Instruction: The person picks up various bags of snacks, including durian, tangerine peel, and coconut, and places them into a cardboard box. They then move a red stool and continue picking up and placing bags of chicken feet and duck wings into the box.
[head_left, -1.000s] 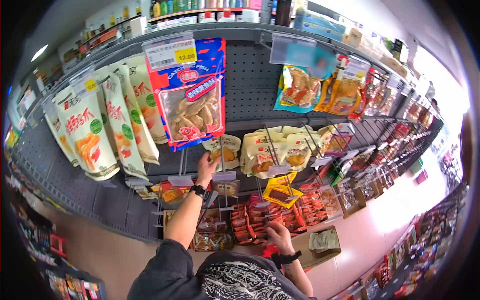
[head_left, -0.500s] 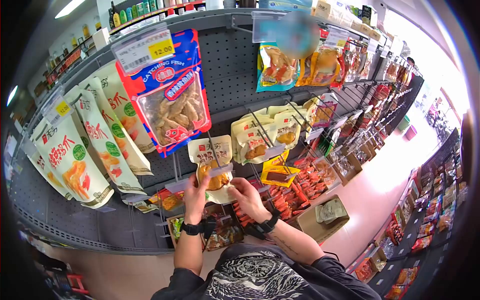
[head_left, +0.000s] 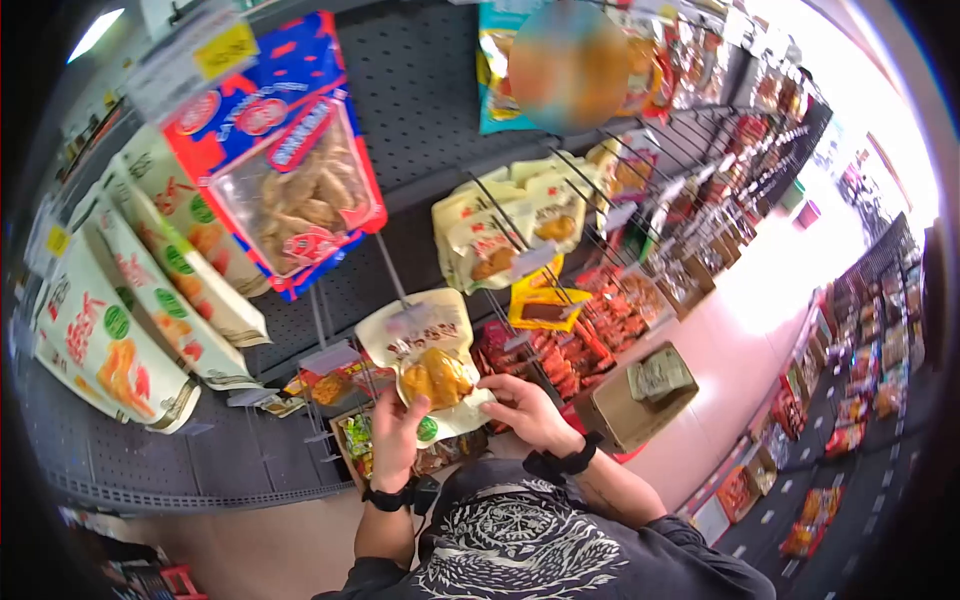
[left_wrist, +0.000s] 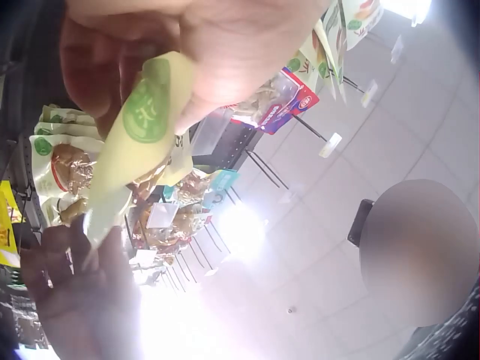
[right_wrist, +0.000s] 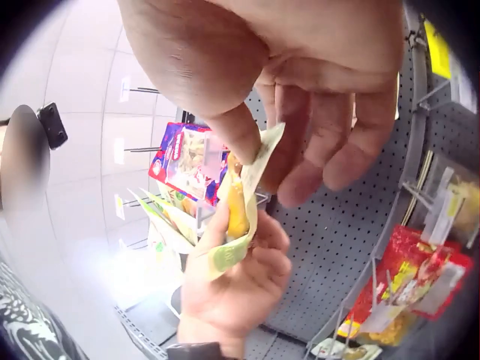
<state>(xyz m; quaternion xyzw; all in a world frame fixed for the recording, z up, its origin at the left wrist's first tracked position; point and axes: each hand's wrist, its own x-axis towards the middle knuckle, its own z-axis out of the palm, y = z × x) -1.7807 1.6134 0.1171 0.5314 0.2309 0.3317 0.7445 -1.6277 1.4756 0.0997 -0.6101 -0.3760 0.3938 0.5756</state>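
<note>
Both hands hold a cream snack pouch point(head_left: 440, 372) with a golden chicken picture, in front of the rack. Its lower left edge is pinched by the left hand point(head_left: 398, 432), the thumb on the front. At the right edge, the right hand point(head_left: 530, 410) pinches it between thumb and fingers. A hook's label holder point(head_left: 405, 318) overlaps the pouch's top in the head view. In the left wrist view the pouch point(left_wrist: 142, 127) is seen bent, its green round mark showing. The right wrist view shows the pouch point(right_wrist: 244, 202) edge-on between the two hands.
A blue and red fish snack bag point(head_left: 285, 165) hangs above left, beside large cream bags point(head_left: 105, 345). More cream pouches point(head_left: 505, 225) hang on hooks to the right. Below are red packets point(head_left: 565, 345) and a cardboard box point(head_left: 610, 405). Metal hooks jut out from the rack.
The left hand first reached alone to the hanging pouch; then the right hand rose and joined it. Both now hold the pouch lower and nearer the body. The head view has turned and tilted down.
</note>
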